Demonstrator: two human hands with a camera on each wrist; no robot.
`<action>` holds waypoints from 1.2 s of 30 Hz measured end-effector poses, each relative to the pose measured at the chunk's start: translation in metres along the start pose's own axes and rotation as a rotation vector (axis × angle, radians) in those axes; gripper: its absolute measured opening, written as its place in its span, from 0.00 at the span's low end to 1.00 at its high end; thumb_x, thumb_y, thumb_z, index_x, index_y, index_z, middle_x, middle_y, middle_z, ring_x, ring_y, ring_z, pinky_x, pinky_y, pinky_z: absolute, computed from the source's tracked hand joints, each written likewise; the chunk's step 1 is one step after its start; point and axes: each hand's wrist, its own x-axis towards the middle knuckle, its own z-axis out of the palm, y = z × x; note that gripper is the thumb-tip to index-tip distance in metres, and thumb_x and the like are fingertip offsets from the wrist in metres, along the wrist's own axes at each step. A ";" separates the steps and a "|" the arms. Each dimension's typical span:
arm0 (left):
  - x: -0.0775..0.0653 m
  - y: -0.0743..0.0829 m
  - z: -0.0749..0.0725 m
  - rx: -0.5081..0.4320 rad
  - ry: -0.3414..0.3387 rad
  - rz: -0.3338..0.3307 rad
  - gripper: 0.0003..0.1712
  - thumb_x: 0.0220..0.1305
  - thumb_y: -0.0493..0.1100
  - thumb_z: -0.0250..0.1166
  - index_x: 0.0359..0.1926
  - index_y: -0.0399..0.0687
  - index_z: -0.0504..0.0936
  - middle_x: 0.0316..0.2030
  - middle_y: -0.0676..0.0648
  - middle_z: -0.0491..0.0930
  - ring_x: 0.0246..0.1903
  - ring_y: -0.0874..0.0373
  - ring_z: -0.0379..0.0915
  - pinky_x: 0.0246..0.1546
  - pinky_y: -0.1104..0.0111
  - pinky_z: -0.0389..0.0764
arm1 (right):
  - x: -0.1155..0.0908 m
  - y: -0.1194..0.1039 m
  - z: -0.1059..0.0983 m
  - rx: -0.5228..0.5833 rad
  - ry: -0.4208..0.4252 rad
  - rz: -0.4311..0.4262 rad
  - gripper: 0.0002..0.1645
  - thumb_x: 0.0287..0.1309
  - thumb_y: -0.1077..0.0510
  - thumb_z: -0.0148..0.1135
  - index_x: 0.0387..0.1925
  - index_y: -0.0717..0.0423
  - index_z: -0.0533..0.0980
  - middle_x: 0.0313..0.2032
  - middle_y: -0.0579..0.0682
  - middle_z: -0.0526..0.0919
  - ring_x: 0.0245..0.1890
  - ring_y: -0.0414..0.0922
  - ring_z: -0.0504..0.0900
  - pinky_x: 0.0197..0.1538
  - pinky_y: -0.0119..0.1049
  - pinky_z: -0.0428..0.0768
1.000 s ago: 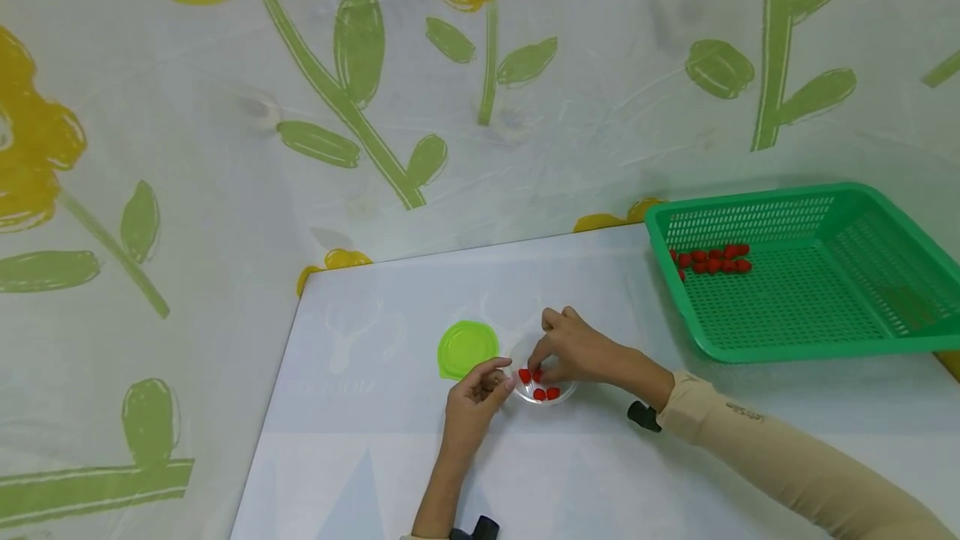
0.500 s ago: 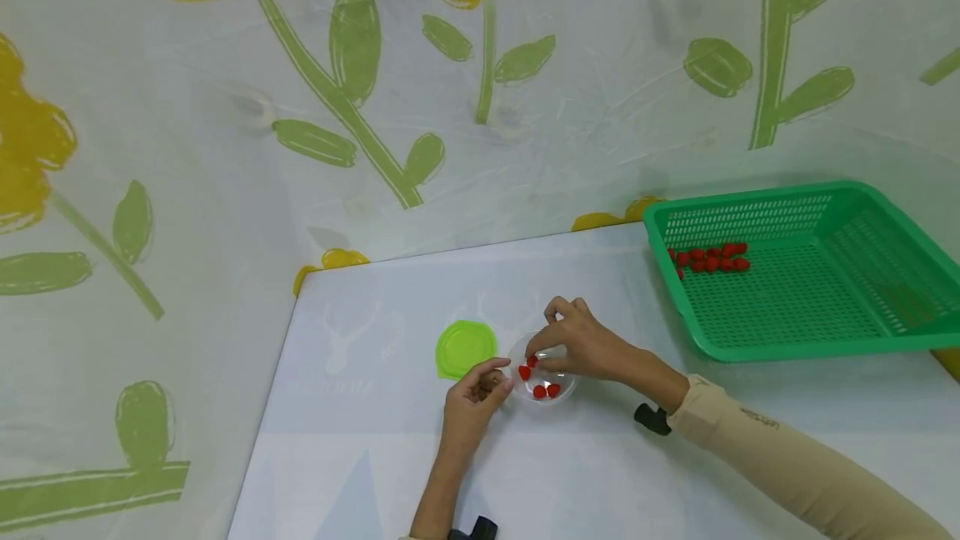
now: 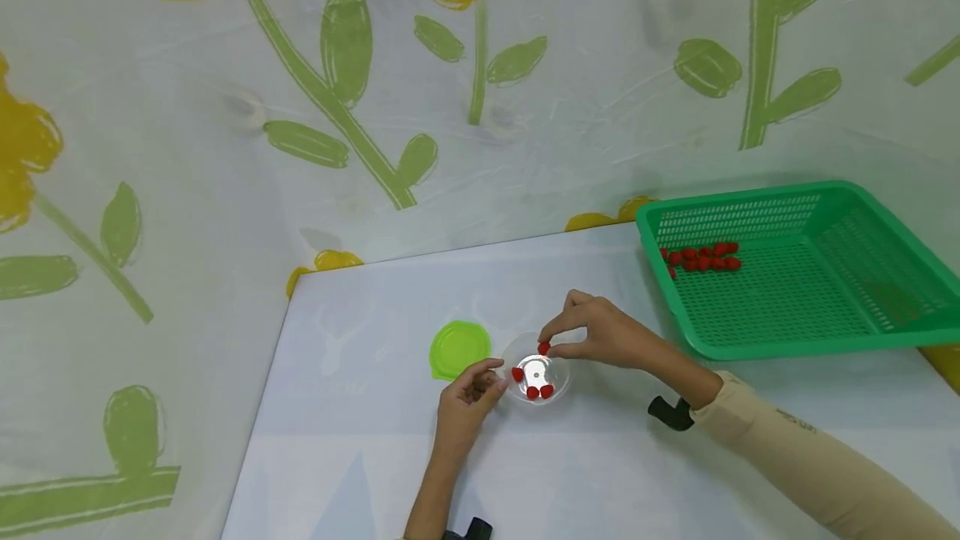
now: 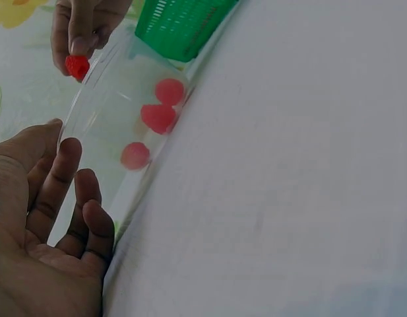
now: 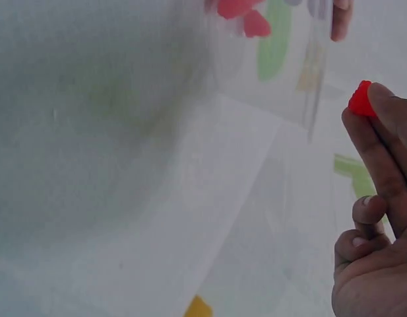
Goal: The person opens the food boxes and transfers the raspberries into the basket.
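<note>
My right hand (image 3: 603,333) pinches a red raspberry (image 5: 363,99) between thumb and fingers. It is above the rim of a clear plastic cup (image 3: 537,372), at the cup's far right. Three more raspberries (image 4: 158,118) lie on the cup's bottom, apart from the held one. My left hand (image 3: 467,408) holds the cup's near left rim between thumb and index finger, its other fingers loosely curled. A bright green lid (image 3: 460,350) lies flat on the table just beyond the left hand.
A green mesh basket (image 3: 787,352) stands at the back right of the white table (image 3: 360,407), with several raspberries (image 3: 703,263) in its left corner. A flower-printed wall sheet (image 3: 510,173) rises behind the table.
The right hand has lifted one raspberry from inside the cup and moved it up and right to the rim. The left hand keeps its place at the cup.
</note>
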 end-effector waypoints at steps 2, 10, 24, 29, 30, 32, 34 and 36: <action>0.000 0.000 0.000 -0.004 0.002 -0.005 0.16 0.61 0.46 0.73 0.51 0.56 0.86 0.34 0.49 0.82 0.34 0.56 0.76 0.34 0.74 0.77 | -0.005 0.001 -0.008 -0.003 0.027 0.004 0.13 0.51 0.55 0.78 0.41 0.38 0.88 0.30 0.34 0.76 0.36 0.44 0.72 0.29 0.31 0.74; -0.001 0.000 -0.001 -0.040 0.007 -0.023 0.16 0.61 0.43 0.73 0.50 0.51 0.86 0.34 0.47 0.81 0.34 0.55 0.75 0.33 0.74 0.77 | -0.021 0.010 -0.040 -0.014 0.172 -0.051 0.14 0.49 0.58 0.79 0.40 0.43 0.88 0.30 0.29 0.81 0.34 0.39 0.69 0.25 0.32 0.70; -0.005 0.030 0.003 -0.036 0.017 -0.037 0.16 0.62 0.37 0.72 0.51 0.45 0.85 0.33 0.48 0.81 0.33 0.59 0.74 0.33 0.75 0.75 | -0.056 0.033 -0.105 -0.153 0.382 0.031 0.17 0.46 0.62 0.80 0.39 0.44 0.89 0.27 0.42 0.73 0.28 0.39 0.66 0.19 0.28 0.64; -0.006 0.030 0.004 -0.037 0.012 -0.033 0.16 0.62 0.38 0.72 0.51 0.44 0.85 0.34 0.47 0.82 0.33 0.59 0.73 0.32 0.76 0.75 | -0.066 0.035 -0.127 -0.133 0.350 0.183 0.13 0.53 0.60 0.76 0.42 0.46 0.88 0.34 0.47 0.76 0.32 0.40 0.68 0.23 0.31 0.73; -0.006 0.030 0.004 -0.038 0.012 -0.032 0.16 0.62 0.38 0.72 0.51 0.44 0.85 0.34 0.47 0.82 0.33 0.59 0.73 0.32 0.76 0.75 | -0.067 0.036 -0.131 -0.137 0.339 0.201 0.13 0.54 0.59 0.76 0.43 0.47 0.88 0.34 0.49 0.76 0.32 0.40 0.68 0.23 0.32 0.73; -0.006 0.029 0.004 -0.041 0.012 -0.035 0.16 0.62 0.38 0.71 0.51 0.44 0.85 0.34 0.47 0.82 0.33 0.59 0.73 0.32 0.76 0.74 | -0.068 0.038 -0.139 -0.167 0.323 0.230 0.12 0.55 0.57 0.75 0.43 0.48 0.88 0.34 0.50 0.75 0.32 0.41 0.68 0.24 0.33 0.73; -0.006 0.029 0.004 -0.041 0.014 -0.039 0.15 0.62 0.38 0.71 0.51 0.45 0.85 0.34 0.47 0.82 0.32 0.59 0.73 0.31 0.76 0.74 | -0.068 0.041 -0.146 -0.188 0.303 0.262 0.12 0.55 0.56 0.75 0.43 0.48 0.88 0.33 0.50 0.74 0.29 0.42 0.67 0.23 0.34 0.70; -0.007 0.029 0.004 -0.039 0.015 -0.044 0.15 0.62 0.38 0.71 0.51 0.46 0.85 0.35 0.47 0.82 0.32 0.59 0.73 0.31 0.76 0.74 | -0.067 0.047 -0.154 -0.227 0.273 0.282 0.13 0.55 0.55 0.75 0.44 0.49 0.88 0.33 0.50 0.73 0.27 0.43 0.66 0.22 0.35 0.68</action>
